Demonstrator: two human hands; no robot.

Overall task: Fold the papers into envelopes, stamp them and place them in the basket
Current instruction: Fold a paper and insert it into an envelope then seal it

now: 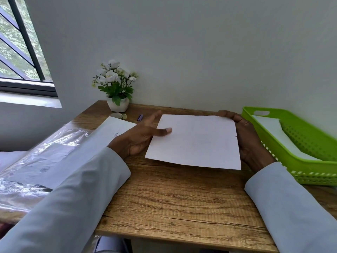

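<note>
A white sheet of paper [197,141] is held just above the wooden table [173,198], its near edge lifted. My left hand [140,137] grips its left edge, thumb on top and fingers underneath. My right hand [246,139] holds the right edge from behind and below, fingertips curled over the far right corner. A green plastic basket [299,168] stands at the right, touching my right wrist area, with white paper [273,132] lying inside it.
More white paper [116,126] lies at the left, partly under my left arm, next to clear plastic wrapping [45,152]. A small purple object [140,117] and a white pot of flowers [116,88] stand at the back by the wall. A window is at far left.
</note>
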